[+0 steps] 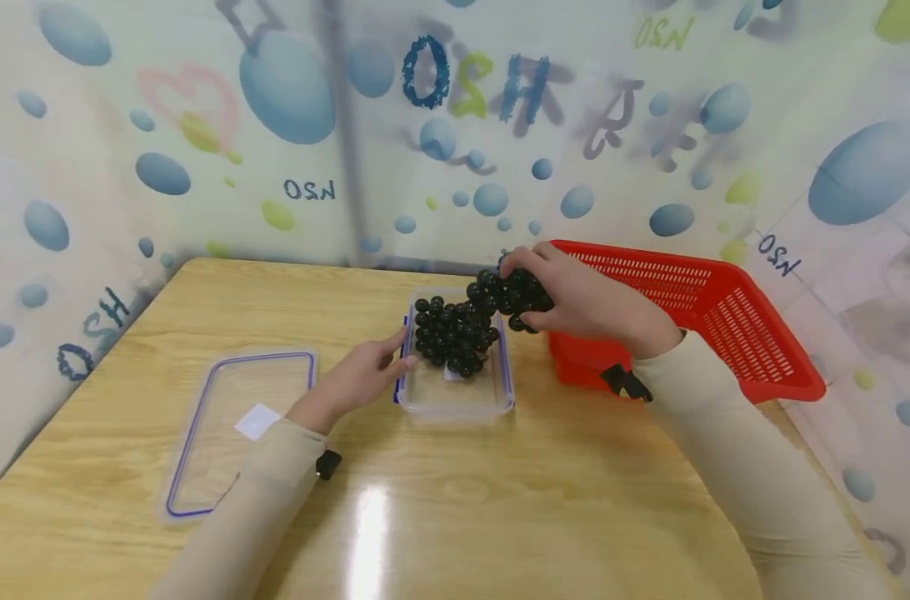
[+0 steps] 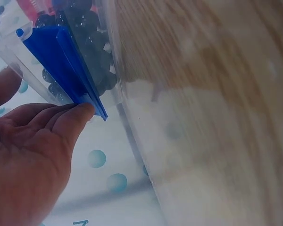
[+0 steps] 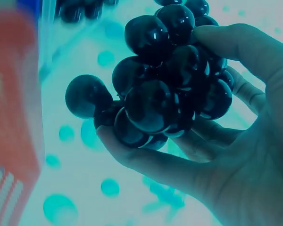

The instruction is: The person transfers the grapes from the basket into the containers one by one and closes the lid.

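Note:
A bunch of black grapes (image 1: 517, 293) is held in my right hand (image 1: 586, 296), over the right rim of a clear plastic container (image 1: 455, 407). In the right wrist view, the fingers and thumb curl around the held bunch (image 3: 151, 106). Another bunch of black grapes (image 1: 451, 333) lies in the far part of the container. My left hand (image 1: 353, 379) holds the container's left side. The left wrist view shows its fingers against the blue latch (image 2: 61, 61), with the thumb by the rim.
A red slotted basket (image 1: 766, 342) stands on the right, partly behind my right forearm. On the left of the wooden table (image 1: 462, 517) lies a clear lid (image 1: 230, 387) with a blue seal and a white label (image 1: 257, 422). A patterned curtain (image 1: 455, 200) hangs behind the table.

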### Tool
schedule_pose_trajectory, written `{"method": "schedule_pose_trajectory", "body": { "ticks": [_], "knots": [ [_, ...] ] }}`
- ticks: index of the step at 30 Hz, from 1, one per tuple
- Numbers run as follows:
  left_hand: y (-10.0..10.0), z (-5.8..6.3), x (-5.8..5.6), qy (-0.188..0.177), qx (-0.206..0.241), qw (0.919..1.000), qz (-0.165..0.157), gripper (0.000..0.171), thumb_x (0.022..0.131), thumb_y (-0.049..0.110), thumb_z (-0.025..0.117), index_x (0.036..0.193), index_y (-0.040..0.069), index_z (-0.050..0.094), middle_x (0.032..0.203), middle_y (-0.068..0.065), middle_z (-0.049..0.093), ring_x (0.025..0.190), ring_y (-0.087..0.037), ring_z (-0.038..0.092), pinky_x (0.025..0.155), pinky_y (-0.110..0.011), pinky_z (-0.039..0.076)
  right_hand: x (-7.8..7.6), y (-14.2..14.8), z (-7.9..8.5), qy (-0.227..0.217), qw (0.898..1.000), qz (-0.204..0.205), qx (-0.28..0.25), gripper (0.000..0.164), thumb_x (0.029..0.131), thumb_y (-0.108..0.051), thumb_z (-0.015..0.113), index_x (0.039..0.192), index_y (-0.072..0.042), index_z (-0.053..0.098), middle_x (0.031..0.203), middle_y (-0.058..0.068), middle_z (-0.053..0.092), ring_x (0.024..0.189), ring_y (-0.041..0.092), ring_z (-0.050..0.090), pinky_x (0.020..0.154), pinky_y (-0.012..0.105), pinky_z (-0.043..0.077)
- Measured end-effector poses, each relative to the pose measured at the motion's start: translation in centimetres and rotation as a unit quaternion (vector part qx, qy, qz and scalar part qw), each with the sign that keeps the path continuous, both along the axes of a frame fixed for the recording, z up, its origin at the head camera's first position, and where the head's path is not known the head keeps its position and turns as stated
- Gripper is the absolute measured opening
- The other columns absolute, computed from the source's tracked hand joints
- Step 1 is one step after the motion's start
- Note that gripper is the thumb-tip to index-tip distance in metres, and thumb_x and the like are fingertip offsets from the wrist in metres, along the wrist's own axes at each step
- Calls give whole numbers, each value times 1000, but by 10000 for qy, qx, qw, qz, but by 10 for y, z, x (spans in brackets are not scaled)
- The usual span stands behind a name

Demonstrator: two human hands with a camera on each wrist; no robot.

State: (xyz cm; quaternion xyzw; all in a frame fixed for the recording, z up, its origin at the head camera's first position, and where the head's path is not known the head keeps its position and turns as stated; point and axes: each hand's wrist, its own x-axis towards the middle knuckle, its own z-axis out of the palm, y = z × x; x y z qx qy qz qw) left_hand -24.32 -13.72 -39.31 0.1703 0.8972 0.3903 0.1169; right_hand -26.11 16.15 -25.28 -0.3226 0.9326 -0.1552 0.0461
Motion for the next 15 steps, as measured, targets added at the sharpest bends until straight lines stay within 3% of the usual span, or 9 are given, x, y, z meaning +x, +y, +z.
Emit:
{"method": "schedule_pose_trajectory", "body": {
  "ticks": [4, 8, 10, 12, 15],
  "knots": [
    [5, -5, -1, 249, -13, 9995, -195, 62, 106, 31, 47, 154, 0, 23, 153, -23, 28, 132, -43, 40, 107, -51, 35, 9, -15, -16, -9, 9995, 269, 161, 53, 88, -12, 75, 132, -18, 46, 123, 9, 48, 102, 25, 54, 87, 39, 53],
    [5, -4, -1, 435, -43, 9990, -114, 58, 106, 25, 47, 152, -3, 25, 150, -25, 33, 127, -41, 46, 106, -50, 36, 9, -33, -28, -108, 9982, 556, 202, 52, 89, -15, 74, 133, -20, 46, 122, 8, 50, 105, 24, 54, 91, 39, 51],
    [4, -3, 0, 504, -67, 9987, -58, 57, 106, 23, 46, 151, -4, 26, 146, -27, 40, 112, -37, 59, 101, -47, 43, 8, -41, -34, -158, 9974, 652, 267, 52, 89, -16, 74, 133, -21, 46, 123, 7, 50, 107, 23, 53, 92, 39, 51],
    [4, -1, 1, 560, -87, 9984, -42, 56, 106, 21, 46, 151, -5, 26, 134, -29, 52, 86, -30, 64, 88, -43, 50, 8, -47, -40, -208, 9966, 733, 303, 52, 89, -16, 75, 133, -21, 47, 123, 8, 50, 109, 24, 51, 93, 39, 50],
    [4, 1, 2, 573, -115, 9983, -14, 55, 106, 17, 45, 151, -5, 25, 95, -24, 64, 56, -18, 48, 65, -37, 49, 10, -55, -51, -162, 9960, 796, 371, 53, 89, -19, 75, 134, -21, 47, 122, 9, 50, 109, 24, 50, 94, 39, 49]
  ]
}}
